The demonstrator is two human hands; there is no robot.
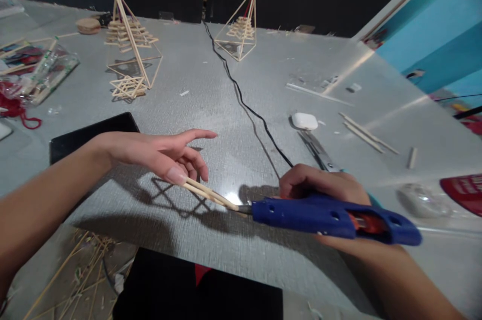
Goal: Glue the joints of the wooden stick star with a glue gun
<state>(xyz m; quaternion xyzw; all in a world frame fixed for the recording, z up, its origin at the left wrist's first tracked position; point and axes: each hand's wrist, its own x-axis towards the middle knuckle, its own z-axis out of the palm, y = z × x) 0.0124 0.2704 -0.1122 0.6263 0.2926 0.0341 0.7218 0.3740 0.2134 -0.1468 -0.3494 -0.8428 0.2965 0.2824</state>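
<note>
My right hand (324, 184) is wrapped round a blue hot glue gun (301, 217), which points left. Its metal nozzle touches the right end of a small frame of thin wooden sticks (207, 192). My left hand (169, 152) pinches the frame's left end between the thumb and curled fingers, with the index finger stretched out to the right. The frame is held above the table, seen nearly edge-on, and its crossed outline shows as a shadow below.
Two stick pyramids (131, 39) (241, 29) stand at the back, small stick frames (130, 88) beside the left one. A black cord (241, 92) crosses the table. Scissors (316, 149), a white case (304, 121) and loose sticks (365, 134) lie right; a dark tablet (94, 132) lies left.
</note>
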